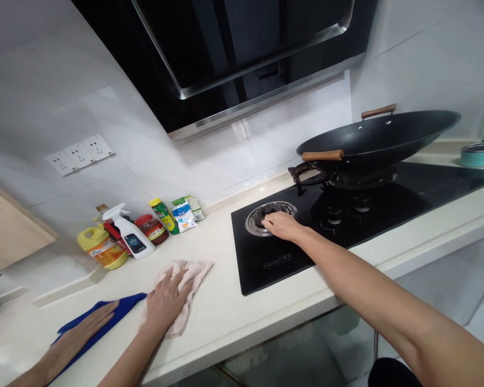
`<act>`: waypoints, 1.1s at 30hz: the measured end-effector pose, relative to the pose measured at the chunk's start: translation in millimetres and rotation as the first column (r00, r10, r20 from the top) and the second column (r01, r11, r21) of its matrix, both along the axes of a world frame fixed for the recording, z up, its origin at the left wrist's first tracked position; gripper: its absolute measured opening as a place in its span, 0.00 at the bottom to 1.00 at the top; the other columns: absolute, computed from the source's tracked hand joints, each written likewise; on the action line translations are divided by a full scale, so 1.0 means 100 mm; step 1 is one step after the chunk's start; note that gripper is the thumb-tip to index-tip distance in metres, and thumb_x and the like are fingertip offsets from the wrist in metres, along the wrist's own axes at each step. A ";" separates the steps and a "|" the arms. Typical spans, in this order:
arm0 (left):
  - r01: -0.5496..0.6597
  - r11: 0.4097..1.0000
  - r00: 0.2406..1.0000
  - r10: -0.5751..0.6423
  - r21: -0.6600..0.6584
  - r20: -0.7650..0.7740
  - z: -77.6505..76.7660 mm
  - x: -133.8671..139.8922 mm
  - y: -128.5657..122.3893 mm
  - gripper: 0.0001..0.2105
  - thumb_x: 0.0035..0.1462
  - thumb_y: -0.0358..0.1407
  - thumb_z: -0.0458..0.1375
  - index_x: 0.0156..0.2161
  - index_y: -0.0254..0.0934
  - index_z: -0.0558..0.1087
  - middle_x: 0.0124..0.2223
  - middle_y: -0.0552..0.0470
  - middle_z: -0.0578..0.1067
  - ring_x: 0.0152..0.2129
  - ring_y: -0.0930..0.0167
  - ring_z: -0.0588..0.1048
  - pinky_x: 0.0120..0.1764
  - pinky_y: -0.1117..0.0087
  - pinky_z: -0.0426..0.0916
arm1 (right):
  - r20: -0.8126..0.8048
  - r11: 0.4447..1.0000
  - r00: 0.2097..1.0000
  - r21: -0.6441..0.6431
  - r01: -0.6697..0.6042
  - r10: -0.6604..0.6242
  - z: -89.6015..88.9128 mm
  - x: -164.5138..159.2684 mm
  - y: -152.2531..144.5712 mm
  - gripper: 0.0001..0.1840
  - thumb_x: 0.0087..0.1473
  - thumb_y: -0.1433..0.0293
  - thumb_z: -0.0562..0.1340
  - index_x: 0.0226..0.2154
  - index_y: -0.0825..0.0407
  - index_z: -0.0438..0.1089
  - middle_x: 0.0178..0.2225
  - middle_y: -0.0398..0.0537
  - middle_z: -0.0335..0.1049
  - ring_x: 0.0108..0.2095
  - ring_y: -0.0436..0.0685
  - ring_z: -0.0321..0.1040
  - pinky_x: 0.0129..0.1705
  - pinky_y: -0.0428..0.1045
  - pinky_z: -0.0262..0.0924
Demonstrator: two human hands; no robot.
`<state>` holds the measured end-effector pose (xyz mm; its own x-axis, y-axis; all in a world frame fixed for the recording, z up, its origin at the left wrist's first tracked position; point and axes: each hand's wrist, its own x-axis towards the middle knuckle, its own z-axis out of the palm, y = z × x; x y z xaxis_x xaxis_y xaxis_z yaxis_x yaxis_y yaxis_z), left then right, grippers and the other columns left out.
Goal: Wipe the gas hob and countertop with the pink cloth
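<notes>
My left hand (167, 298) lies flat with its fingers spread on a pale pink cloth (196, 269) on the counter. Over at the stove, my right hand (281, 224) is closed at the middle of the left gas burner, its fingers curled against the dark burner cap (272, 209); the fingertips are partly hidden. A shiny metal ring (252, 228) surrounds the cap. Left of my left hand, another person's hand (91, 322) rests flat on a folded blue cloth (123, 309).
A large black wok (387, 137) with wooden handles sits on the right burner. Along the wall stand a yellow jug (102, 247), a white spray bottle (134, 236), a red-lidded jar (152, 228) and small packets (184, 216). A range hood (242, 59) hangs overhead.
</notes>
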<state>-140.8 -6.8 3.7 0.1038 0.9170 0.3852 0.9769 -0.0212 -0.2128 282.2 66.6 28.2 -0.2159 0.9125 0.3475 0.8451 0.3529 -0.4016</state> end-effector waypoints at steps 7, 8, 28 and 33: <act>0.116 0.990 0.993 -0.117 -0.078 -0.008 0.00 0.40 -0.43 0.21 0.67 0.45 0.47 0.61 0.47 0.69 0.66 0.44 0.65 0.63 0.57 0.62 0.57 0.52 0.62 | 0.001 1.000 1.000 -0.010 -0.018 0.018 -0.04 -0.03 0.00 0.21 0.65 0.62 0.51 0.32 0.50 0.75 0.36 0.48 0.77 0.37 0.54 0.69 0.34 0.47 0.48; 0.150 0.986 0.989 -0.150 -0.078 0.005 0.00 0.45 -0.50 0.21 0.67 0.46 0.47 0.61 0.47 0.69 0.66 0.44 0.65 0.63 0.57 0.62 0.57 0.51 0.62 | 0.002 1.000 1.000 -0.013 -0.020 0.020 -0.04 -0.03 -0.01 0.20 0.65 0.62 0.51 0.32 0.50 0.75 0.36 0.48 0.77 0.37 0.54 0.69 0.33 0.47 0.48; 0.082 0.991 0.997 -0.081 -0.105 0.011 0.06 0.61 0.07 0.21 0.67 0.46 0.48 0.62 0.49 0.68 0.68 0.45 0.63 0.62 0.56 0.64 0.57 0.52 0.60 | 0.025 0.997 0.997 -0.025 -0.077 0.077 -0.03 -0.10 -0.04 0.20 0.66 0.62 0.51 0.30 0.50 0.74 0.34 0.46 0.76 0.34 0.53 0.68 0.33 0.47 0.48; 0.032 0.997 0.999 -0.033 -0.072 -0.004 0.04 0.86 0.28 0.21 0.67 0.48 0.49 0.62 0.49 0.67 0.66 0.43 0.64 0.60 0.54 0.65 0.56 0.50 0.61 | 0.026 0.996 0.996 -0.026 -0.082 0.083 -0.02 -0.11 -0.02 0.19 0.65 0.63 0.52 0.30 0.50 0.74 0.35 0.46 0.76 0.35 0.53 0.68 0.34 0.47 0.48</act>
<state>-54.9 21.1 7.9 0.1358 0.9384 0.3178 0.9742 -0.0682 -0.2150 271.5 64.9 26.2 -0.2999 0.8995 0.3178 0.8243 0.4120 -0.3883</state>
